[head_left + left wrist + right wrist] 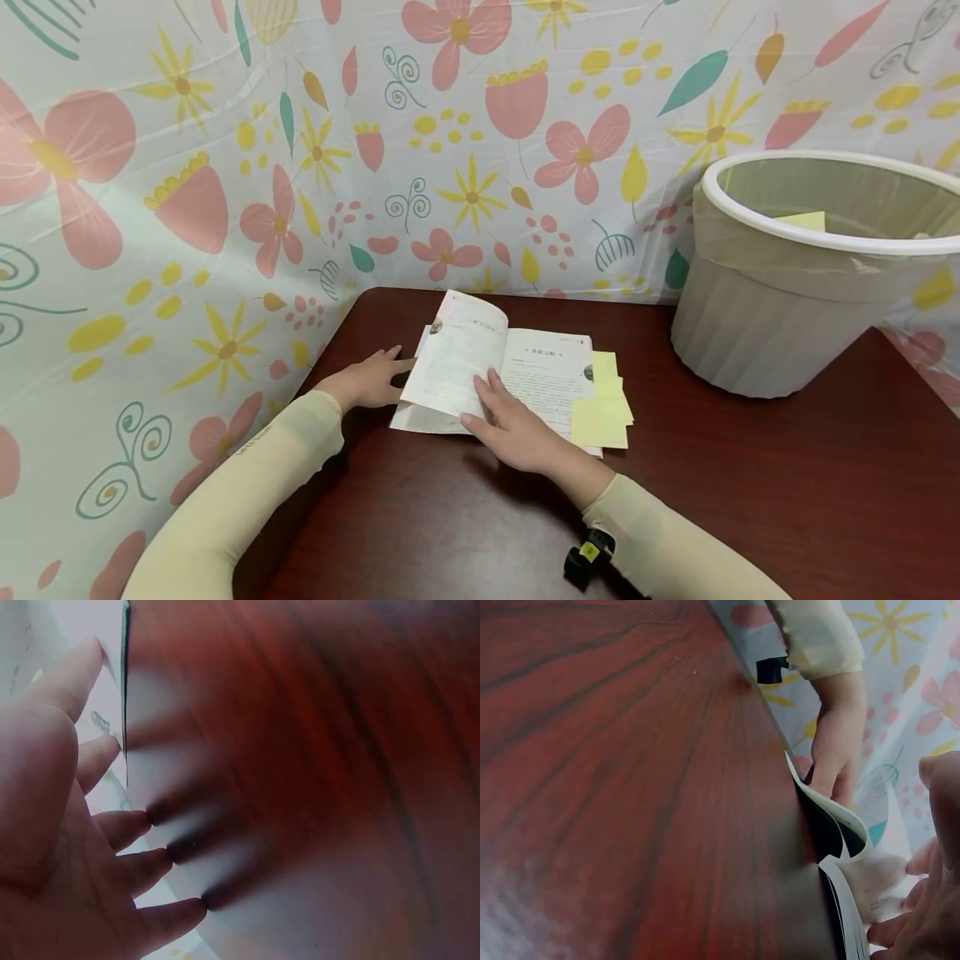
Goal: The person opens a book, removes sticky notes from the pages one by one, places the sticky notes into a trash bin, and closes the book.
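Note:
An open book [543, 367] with printed pages lies on the dark table, its left-side leaf [461, 354] raised and curving up from the spine. Yellow sticky notes [600, 421] stick out along its right edge. My left hand [366, 380] is at the book's left edge, fingers spread, with the fingertips [187, 907] down near the tabletop. Over the lower middle of the book, my right hand [517, 429] lies with extended fingers against the raised leaf. The right wrist view shows the curved pages [840, 821] from the side, near the right fingers [900, 922].
A pale waste bin [757, 325] with a white rim and a liner stands at the right of the table [712, 475]; a yellow paper [802, 220] shows inside it. A flower-patterned curtain [465, 167] hangs behind and along the left side. A black strap device [588, 557] is on the right wrist.

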